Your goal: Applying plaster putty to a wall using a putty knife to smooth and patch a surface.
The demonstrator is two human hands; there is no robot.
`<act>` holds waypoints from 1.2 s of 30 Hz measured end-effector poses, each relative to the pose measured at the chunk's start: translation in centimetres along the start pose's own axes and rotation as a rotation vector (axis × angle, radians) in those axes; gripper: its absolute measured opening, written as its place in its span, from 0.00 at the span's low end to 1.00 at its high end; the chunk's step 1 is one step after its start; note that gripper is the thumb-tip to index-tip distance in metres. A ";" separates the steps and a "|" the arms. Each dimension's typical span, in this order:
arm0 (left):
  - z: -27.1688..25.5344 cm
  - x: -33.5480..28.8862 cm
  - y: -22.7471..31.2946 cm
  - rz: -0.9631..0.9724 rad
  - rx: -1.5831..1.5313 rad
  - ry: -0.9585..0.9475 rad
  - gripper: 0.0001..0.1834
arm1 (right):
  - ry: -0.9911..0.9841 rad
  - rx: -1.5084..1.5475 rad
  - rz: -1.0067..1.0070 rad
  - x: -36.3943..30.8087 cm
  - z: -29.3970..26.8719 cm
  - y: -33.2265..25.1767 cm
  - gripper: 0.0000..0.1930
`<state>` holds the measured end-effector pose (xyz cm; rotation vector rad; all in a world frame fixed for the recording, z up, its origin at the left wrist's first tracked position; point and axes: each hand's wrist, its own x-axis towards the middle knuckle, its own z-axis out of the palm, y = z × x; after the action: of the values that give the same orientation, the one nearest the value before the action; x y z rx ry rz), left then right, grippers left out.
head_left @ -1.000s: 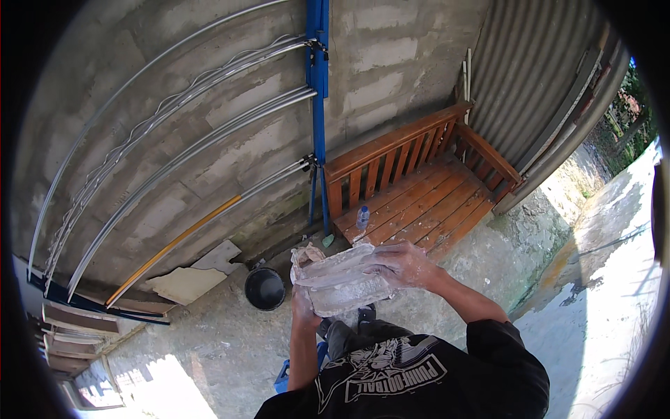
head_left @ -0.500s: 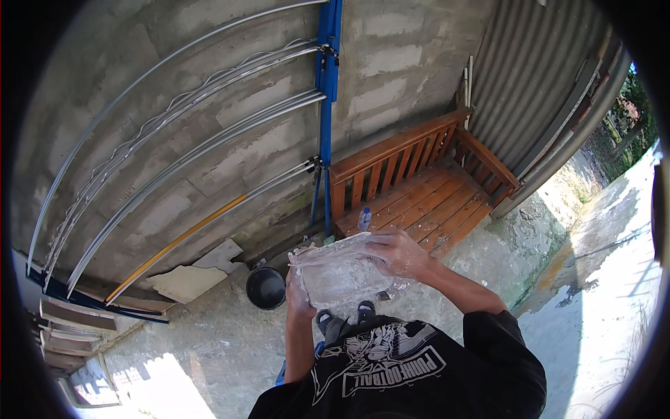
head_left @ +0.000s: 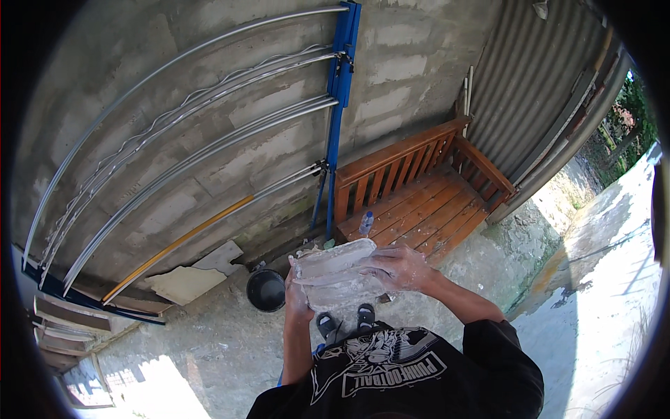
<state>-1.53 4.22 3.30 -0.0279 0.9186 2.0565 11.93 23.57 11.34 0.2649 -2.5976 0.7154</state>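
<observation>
A whitish, plaster-smeared slab [head_left: 333, 271] with ragged edges and a lengthwise ridge is held up in front of my body. My left hand [head_left: 298, 297] grips its left end, with the fingers partly hidden behind it. At the right end, my right hand [head_left: 399, 268] is closed over the edge, fingers lying across the upper face. White residue coats both hands. Below the slab, my feet in dark sandals [head_left: 366, 316] stand on the concrete floor.
A black bucket [head_left: 266, 290] stands on the floor at left, near broken pale board pieces [head_left: 187, 283]. Beyond the slab is a wooden bench [head_left: 419, 209] carrying a small bottle [head_left: 366, 223]. Metal rods [head_left: 209, 140] hang on a blue rack [head_left: 340, 105] along the block wall.
The slab has tilted so that more of its broad ridged face shows. My right hand has shifted slightly downward with its end. My left hand keeps its hold.
</observation>
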 end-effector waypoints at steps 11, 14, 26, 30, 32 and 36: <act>-1.4 0.0 1.5 0.046 0.054 -0.075 0.28 | 0.035 -0.103 -0.084 1.1 2.0 -2.7 0.18; -1.5 -0.1 2.3 0.007 -0.005 -0.037 0.28 | -0.032 -0.076 -0.048 1.0 1.5 -3.3 0.22; -3.5 0.6 2.9 -0.024 0.015 -0.008 0.26 | 0.175 -0.063 -0.008 3.2 2.5 -3.0 0.18; -3.2 0.4 3.6 0.015 0.000 -0.037 0.26 | 0.086 -0.226 -0.039 2.7 3.7 -3.4 0.20; -3.2 0.3 3.9 0.016 -0.004 -0.047 0.26 | 0.022 -0.200 -0.012 1.9 4.4 -4.2 0.23; -3.7 0.2 4.2 0.011 0.011 0.011 0.27 | 0.010 -0.112 -0.014 1.4 4.7 -4.8 0.22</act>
<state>-5.79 0.59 3.00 -0.0284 0.9386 2.0634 10.41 16.97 10.47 0.2438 -2.6133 0.5621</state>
